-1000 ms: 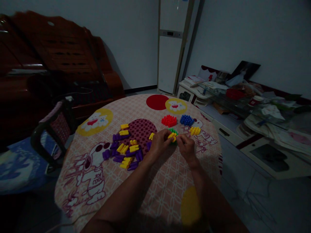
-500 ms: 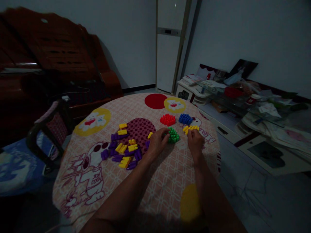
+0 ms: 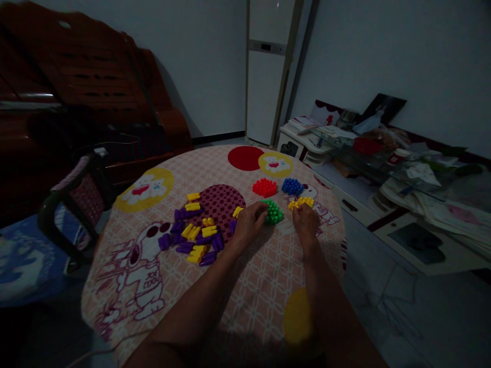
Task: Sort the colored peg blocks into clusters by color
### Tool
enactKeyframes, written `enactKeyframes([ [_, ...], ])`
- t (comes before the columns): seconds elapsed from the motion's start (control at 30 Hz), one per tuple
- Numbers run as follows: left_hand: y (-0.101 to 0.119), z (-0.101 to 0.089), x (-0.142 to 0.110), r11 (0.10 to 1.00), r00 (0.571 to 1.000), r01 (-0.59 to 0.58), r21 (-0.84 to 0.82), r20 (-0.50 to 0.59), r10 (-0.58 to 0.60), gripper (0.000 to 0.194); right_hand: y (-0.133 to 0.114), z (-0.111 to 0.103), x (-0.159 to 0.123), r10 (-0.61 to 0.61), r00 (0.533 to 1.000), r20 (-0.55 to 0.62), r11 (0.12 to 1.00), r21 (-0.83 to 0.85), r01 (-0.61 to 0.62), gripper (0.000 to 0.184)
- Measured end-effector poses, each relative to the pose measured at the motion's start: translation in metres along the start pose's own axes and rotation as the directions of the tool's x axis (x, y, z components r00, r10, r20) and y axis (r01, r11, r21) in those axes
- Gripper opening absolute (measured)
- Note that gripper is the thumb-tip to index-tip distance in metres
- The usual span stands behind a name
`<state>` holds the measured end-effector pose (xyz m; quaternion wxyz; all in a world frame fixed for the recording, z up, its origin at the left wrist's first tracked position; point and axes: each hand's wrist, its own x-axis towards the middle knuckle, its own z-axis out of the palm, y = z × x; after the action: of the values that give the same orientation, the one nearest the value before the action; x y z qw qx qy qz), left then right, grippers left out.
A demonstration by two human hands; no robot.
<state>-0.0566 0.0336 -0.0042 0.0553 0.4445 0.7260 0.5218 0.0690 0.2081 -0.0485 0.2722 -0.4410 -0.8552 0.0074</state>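
My right hand [image 3: 306,221] is closed at the near side of a group of yellow toy blocks [image 3: 301,202], with its fingertips pinched on a yellow block there. My left hand [image 3: 250,222] is curled, its fingertips against the left side of a cluster of green blocks [image 3: 273,212]; anything inside its fingers is hidden. Beyond the hands stand a red cluster [image 3: 264,187] and a blue cluster [image 3: 292,186]. Left of my left hand lie loose purple blocks [image 3: 185,247] and loose yellow blocks [image 3: 191,232]. One small yellow block [image 3: 238,211] sits just beside that hand.
The round table wears a patterned cloth [image 3: 245,317]. A chair [image 3: 72,209] stands at the left, with a wooden sofa [image 3: 103,82] behind. Along the right wall runs a low cabinet [image 3: 353,204] heaped with papers and bags. A tall white unit [image 3: 266,92] stands in the corner.
My right hand has shifted slightly left at the yellow group. My left hand stays beside the green cluster. The blocks look the same, and the view has moved a little.
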Motion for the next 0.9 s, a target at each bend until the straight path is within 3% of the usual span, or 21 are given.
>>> enactKeyframes([
  [0.23,-0.001,0.000,-0.001,1.000,1.000,0.001,0.012,0.015,-0.001,0.020,-0.002,0.002,0.004,0.053,0.997,-0.064,0.999,0.001,-0.053,0.022],
  [0.63,-0.007,-0.003,0.001,0.997,1.000,-0.014,0.073,0.027,0.012,0.021,-0.005,-0.003,0.006,0.081,0.997,0.020,0.995,-0.063,-0.080,0.026],
  [0.77,-0.014,-0.038,0.011,0.989,0.996,0.041,0.142,-0.079,-0.030,0.023,0.000,-0.002,0.004,0.076,0.997,-0.012,0.997,-0.033,-0.076,0.029],
  [0.9,-0.038,-0.100,0.018,0.930,0.949,0.231,0.285,-0.278,-0.150,0.026,0.005,-0.001,0.001,0.059,0.993,-0.107,0.997,0.048,-0.054,0.032],
])
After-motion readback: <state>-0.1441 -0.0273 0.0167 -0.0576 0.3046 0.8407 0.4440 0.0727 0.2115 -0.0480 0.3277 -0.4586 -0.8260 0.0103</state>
